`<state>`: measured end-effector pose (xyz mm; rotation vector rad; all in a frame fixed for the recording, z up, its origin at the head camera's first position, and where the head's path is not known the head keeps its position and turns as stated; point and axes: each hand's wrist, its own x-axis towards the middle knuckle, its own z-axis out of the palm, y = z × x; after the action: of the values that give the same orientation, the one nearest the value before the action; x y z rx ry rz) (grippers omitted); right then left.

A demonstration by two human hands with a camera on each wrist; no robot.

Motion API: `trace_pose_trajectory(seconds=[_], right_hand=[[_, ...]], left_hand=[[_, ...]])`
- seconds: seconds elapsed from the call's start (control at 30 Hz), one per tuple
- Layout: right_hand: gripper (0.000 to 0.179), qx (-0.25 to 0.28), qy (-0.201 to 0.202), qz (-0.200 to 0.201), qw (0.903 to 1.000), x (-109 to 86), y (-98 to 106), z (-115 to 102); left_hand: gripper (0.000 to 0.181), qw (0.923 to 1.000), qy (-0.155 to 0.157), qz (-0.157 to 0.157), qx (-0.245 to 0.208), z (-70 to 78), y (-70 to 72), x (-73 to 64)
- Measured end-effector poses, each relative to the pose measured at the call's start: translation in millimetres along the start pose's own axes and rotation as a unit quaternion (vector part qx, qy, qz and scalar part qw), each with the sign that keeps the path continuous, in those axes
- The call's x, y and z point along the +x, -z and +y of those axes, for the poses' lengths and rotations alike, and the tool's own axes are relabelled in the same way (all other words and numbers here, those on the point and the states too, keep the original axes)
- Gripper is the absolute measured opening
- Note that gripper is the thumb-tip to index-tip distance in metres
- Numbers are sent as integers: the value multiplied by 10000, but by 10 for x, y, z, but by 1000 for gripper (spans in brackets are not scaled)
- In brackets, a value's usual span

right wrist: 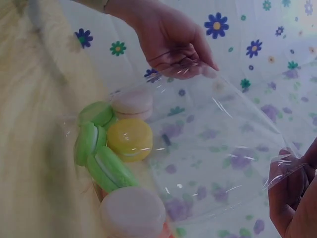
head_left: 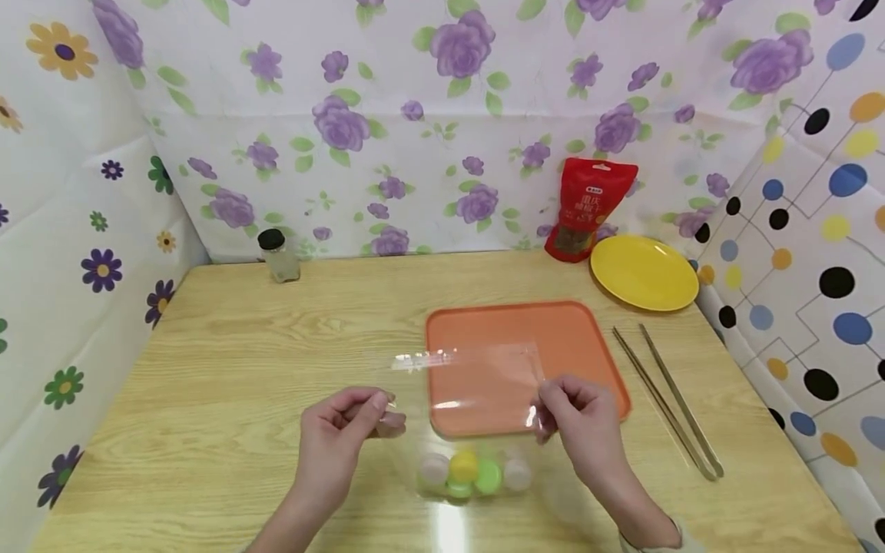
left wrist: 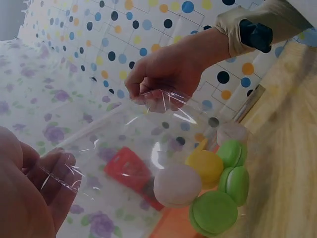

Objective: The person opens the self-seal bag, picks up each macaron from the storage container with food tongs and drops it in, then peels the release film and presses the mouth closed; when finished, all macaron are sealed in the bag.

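Between my two hands hangs a clear plastic bag [head_left: 487,384], its mouth edge stretched wide. Thumb and fingers of my left hand [head_left: 339,434] pinch one upper side. My right hand [head_left: 584,422] pinches the opposite side. Several macarons lie together at the bottom of the bag: a yellow macaron [left wrist: 204,168], green ones such as this green macaron [left wrist: 214,213], and pale pinkish ones like this pale macaron [right wrist: 132,213]. The wrist views show them through the shiny film, bunched against the bag's lower end. In the head view, the bag's upper part overlaps the orange tray [head_left: 581,346].
Metal tongs [head_left: 681,415] lie right of the tray on the wooden table [head_left: 228,369]. Behind them are a yellow plate [head_left: 644,273] and a red pouch [head_left: 591,200] leaning on the floral cloth. A small jar with a black lid [head_left: 280,257] stands at the back left.
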<state>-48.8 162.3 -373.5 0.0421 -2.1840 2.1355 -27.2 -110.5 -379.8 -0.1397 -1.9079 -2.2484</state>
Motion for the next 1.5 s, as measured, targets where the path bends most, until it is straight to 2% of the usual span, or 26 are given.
trace_pose_trajectory(seconds=[0.07,0.1,0.13,0.17,0.2,0.23,0.27,0.3,0.33,0.37,0.4,0.43,0.47,0.53,0.6,0.67,0.73,0.83,0.93,1.03,1.1,1.2,1.33,1.4,1.47,1.5], right_hand=[[25,-141,-107,83,9998,-54,48,57],[24,-277,-9,130,9995,-73,68,94],[18,-528,261,205,9981,-87,82,130],[10,-883,741,289,9929,-93,92,169],[5,-1257,1317,452,9822,-92,92,205],[8,-1610,2018,701,9636,-84,74,223],[11,-1874,2853,1022,9344,-73,22,195],[13,-2103,3673,1324,8963,-64,-44,150],[15,-2255,4423,1562,8539,-52,-125,84],[17,-2259,5040,1640,8174,-37,-219,9],[18,-2197,5515,1583,7890,-26,-322,-79],[20,-2139,5897,1406,7660,-18,-429,-169],[21,-2127,6131,1139,7522,-15,-526,-247],[20,-2272,6233,516,7465,-4,-666,-313],[20,-2551,6079,115,7518,5,-762,-340],[21,-2810,5869,-117,7592,18,-809,-343],[22,-2981,5764,-288,7603,36,-824,-342],[20,-3168,5786,-450,7502,71,-825,-349],[12,-3291,5937,-648,7314,105,-817,-384],[7,-3405,5982,-948,7191,130,-791,-441],[12,-3471,5969,-1147,7142,138,-762,-481],[9,-3596,5940,-1363,7066,138,-718,-532],[4,-3637,5957,-1468,7009,127,-682,-568],[4,-3614,5972,-1459,7010,126,-680,-575],[3,-3536,5989,-1418,7044,132,-680,-572],[3,-3433,5974,-1410,7109,139,-680,-565]], left_hand=[[17,9999,-83,-114,34,-61,-36,-51],[16,9997,-191,-158,64,-94,-54,-68],[15,9992,-330,-196,112,-123,-75,-78],[14,9985,-477,-222,162,-147,-95,-86],[14,9976,-624,-226,219,-166,-116,-91],[15,9961,-797,-232,296,-182,-135,-95],[15,9943,-974,-228,371,-197,-151,-96],[17,9921,-1152,-226,446,-208,-163,-95],[18,9899,-1298,-222,531,-214,-173,-94],[20,9873,-1456,-228,597,-222,-182,-92],[22,9843,-1602,-227,698,-227,-189,-91],[24,9810,-1752,-246,799,-232,-193,-92],[26,9779,-1891,-279,845,-235,-201,-93],[31,9718,-2169,-379,844,-239,-211,-98],[35,9663,-2410,-503,757,-241,-216,-103],[42,9603,-2644,-635,627,-247,-219,-102],[46,9540,-2852,-751,545,-250,-215,-94],[42,9470,-3050,-839,567,-241,-199,-68],[32,9412,-3197,-948,542,-229,-176,-41],[30,9344,-3351,-1127,435,-226,-161,-18],[30,9287,-3466,-1264,386,-224,-161,-4],[32,9178,-3674,-1415,513,-221,-159,14],[33,9051,-3902,-1401,940,-210,-153,24],[34,9001,-3974,-1410,1101,-202,-152,23],[36,8964,-4016,-1407,1240,-194,-151,20],[36,8944,-4045,-1400,1299,-191,-152,20]])
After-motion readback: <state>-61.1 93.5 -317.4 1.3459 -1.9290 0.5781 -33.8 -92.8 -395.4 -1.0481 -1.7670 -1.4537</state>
